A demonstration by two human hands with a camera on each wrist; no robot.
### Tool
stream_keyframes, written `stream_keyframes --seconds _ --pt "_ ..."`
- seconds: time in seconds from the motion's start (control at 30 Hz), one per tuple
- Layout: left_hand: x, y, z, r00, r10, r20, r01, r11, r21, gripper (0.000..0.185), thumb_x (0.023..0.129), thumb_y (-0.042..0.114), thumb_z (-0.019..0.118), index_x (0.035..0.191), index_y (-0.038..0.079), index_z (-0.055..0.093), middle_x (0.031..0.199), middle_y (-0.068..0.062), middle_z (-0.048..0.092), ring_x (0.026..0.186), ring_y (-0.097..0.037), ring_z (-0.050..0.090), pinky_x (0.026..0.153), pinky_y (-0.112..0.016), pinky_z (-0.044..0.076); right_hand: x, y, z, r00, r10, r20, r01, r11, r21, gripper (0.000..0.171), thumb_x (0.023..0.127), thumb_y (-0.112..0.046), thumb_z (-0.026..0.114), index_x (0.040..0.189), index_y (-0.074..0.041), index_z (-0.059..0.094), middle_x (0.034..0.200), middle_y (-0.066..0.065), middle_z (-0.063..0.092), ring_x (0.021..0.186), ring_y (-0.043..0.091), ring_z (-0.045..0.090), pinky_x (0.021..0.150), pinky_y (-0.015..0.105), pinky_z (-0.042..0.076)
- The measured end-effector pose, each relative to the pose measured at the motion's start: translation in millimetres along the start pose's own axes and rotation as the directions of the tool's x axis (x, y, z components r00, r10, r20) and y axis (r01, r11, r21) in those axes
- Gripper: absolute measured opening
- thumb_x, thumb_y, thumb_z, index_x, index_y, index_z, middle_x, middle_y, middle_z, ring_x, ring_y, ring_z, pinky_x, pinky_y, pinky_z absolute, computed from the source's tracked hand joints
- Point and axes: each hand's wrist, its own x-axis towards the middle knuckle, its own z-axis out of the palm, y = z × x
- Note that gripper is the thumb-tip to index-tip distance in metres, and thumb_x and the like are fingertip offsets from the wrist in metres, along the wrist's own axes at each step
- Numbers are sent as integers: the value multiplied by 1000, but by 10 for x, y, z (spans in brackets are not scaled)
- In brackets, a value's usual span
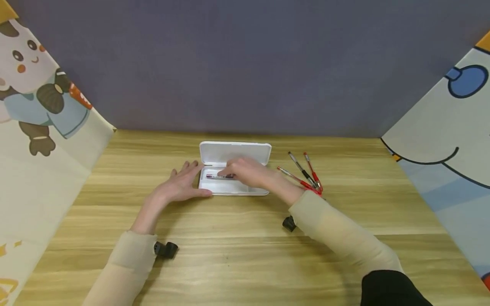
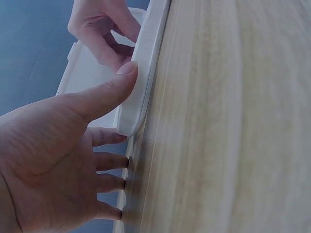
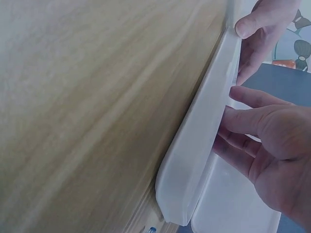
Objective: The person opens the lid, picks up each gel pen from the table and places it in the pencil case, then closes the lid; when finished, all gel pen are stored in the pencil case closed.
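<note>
1. We see a white, oblong plastic pencil case (image 1: 233, 170) lying open on the pale wooden tabletop (image 1: 237, 246), its lid standing up at the far side.
2. Our left hand (image 1: 181, 185) rests at the case's left end with its fingers straight and spread on the wood, the thumb pressed along the near front edge of the tray; the left wrist view shows that thumb (image 2: 104, 94) lying flat against the white rim (image 2: 141, 92).
3. Our right hand (image 1: 249, 172) reaches over the tray from the right, fingers bent down into it, the fingertips on a dark red-and-black pen (image 1: 218, 176) that lies lengthwise inside the case.
4. We cannot tell whether the fingers pinch the pen or only touch it; the right wrist view shows the fingers (image 3: 252, 121) loosely extended over the tray's inside.
5. Three loose red and black pens (image 1: 306, 174) lie fanned on the tabletop just right of the case, close to our right wrist.
6. Cartoon-printed cloth panels (image 1: 42, 127) stand at both sides, with a plain grey wall (image 1: 245, 63) behind.
</note>
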Motion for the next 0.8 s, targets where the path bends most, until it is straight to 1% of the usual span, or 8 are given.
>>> stream_keyframes --seconds 0.17,0.23,0.3,0.43,0.57,0.67,0.73,0.8 --pt "11 -2 -2 1000 0 2 0 1000 5 105 90 57 72 166 10 15 170 -30 5 157 -54 -3 121 -77 -4 -9 19 -4 1000 -3 -4 3 1000 20 43 96 4 63 130 -21 73 99 2 76 77 12 63 71 22 54" --pt "15 -7 1 1000 -1 2 1 1000 8 105 90 56 72 166 9 15 170 -30 4 157 -54 -3 121 -77 -4 -13 25 -11 1000 -2 -1 2 999 45 43 96 5 63 130 -19 73 99 3 76 78 12 64 72 23 55" --pt "16 -11 2 1000 -6 4 6 1000 8 105 90 55 72 166 10 14 170 -29 3 157 -53 -4 122 -76 -5 -27 30 -28 1000 7 9 -8 998 66 43 96 4 62 131 -18 72 101 4 76 83 13 66 75 23 56" --pt "17 -18 -14 1000 -2 -3 2 1000 14 105 91 55 72 166 10 14 170 -29 4 157 -53 -3 122 -76 -4 -72 40 -96 1000 14 -9 -13 995 103 41 97 3 63 134 -15 70 106 6 75 95 17 71 83 27 60" --pt "-1 -31 -14 1000 -4 -4 4 1000 13 104 90 55 72 166 11 15 170 -29 5 157 -53 -2 122 -77 -3 -170 70 -152 996 -28 -81 38 991 130 38 98 -1 65 134 -10 69 108 8 75 95 17 70 84 29 60" --pt "-6 -28 -9 1000 -1 -3 1 1000 10 104 90 55 72 166 11 16 170 -30 6 157 -54 -2 121 -78 -3 -303 118 -201 986 -47 -162 78 978 192 36 99 -1 64 133 -8 69 111 10 76 94 16 69 83 32 60" --pt "2 -16 -5 1000 1 -4 -1 1000 9 103 90 54 72 166 11 16 170 -29 6 157 -54 -1 122 -78 -3 -420 156 -239 976 -36 -216 91 964 249 34 100 -2 63 133 -7 69 112 10 76 91 16 67 79 35 59" --pt "16 1 -1 1000 5 -2 -5 1000 8 104 90 54 72 166 11 16 171 -29 6 158 -53 -2 122 -77 -3 -559 200 -272 964 -3 -267 84 952 295 33 100 -4 63 133 -8 70 112 8 77 87 14 65 75 34 58"
